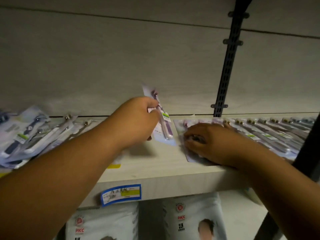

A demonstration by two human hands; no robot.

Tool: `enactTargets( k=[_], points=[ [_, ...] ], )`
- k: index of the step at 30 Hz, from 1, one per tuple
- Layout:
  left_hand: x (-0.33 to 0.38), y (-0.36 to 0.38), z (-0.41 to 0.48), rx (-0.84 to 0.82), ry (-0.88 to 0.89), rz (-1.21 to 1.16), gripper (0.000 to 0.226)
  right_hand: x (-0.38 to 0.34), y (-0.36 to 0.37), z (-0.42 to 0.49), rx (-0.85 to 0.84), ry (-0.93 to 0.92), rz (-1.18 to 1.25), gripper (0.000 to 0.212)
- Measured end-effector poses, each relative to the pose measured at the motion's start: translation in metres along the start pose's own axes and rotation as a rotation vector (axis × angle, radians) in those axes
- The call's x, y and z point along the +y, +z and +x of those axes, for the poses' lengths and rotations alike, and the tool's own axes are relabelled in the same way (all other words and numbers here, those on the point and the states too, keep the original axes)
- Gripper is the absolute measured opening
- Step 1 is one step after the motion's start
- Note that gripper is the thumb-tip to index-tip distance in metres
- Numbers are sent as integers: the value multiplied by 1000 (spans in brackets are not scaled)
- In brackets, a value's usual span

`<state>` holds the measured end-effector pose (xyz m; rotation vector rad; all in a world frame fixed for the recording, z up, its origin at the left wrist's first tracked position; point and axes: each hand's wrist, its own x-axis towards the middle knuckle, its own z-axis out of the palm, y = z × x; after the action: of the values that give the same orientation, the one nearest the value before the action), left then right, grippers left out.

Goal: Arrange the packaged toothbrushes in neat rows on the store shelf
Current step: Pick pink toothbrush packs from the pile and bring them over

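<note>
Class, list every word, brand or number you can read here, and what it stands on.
"DICC", red, on the white bags under the shelf.
Blue-bordered price label on the shelf edge: handwriting, unreadable.
Green stickers on the toothbrush packages: too blurred.

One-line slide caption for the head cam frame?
Left hand holds a purple toothbrush pack over the shelf; right hand rests on the laid-out row of packs.

Head view, close, facing the shelf [155, 172] front, angled slightly upward
</note>
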<state>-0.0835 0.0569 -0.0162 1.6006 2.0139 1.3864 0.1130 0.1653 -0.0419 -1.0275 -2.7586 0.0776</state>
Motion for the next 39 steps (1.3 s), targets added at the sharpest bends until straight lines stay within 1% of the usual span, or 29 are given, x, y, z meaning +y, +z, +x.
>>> enactTargets(
  k=[3,7,10,14,18,20,23,28,33,39],
  points=[
    [3,16,8,-102,19,158,32,5,1,0,16,4,65,27],
    [-7,25,-3,-214,5,298,35,10,1,1,0,23,55,33],
    [-10,24,-7,-269,3,307,35,15,-1,-1,-45,44,31,37],
    [-10,26,-9,-358,-8,357,38,25,-2,-4,-38,80,-2,35],
    [-7,27,-11,-521,3,580,49,27,0,-4,-33,100,4,35],
    [-9,29,-12,-560,40,704,53,26,0,-5,-27,100,19,35],
    [-9,32,-12,-565,52,777,56,24,1,-5,-41,70,43,37],
    [-7,34,-13,-554,65,760,55,23,2,-4,-69,25,88,42],
    [-1,32,-15,-534,19,739,50,16,5,-4,-81,-14,95,55],
    [2,29,-17,-520,-20,727,52,15,9,-3,-71,-29,62,45]
  ],
)
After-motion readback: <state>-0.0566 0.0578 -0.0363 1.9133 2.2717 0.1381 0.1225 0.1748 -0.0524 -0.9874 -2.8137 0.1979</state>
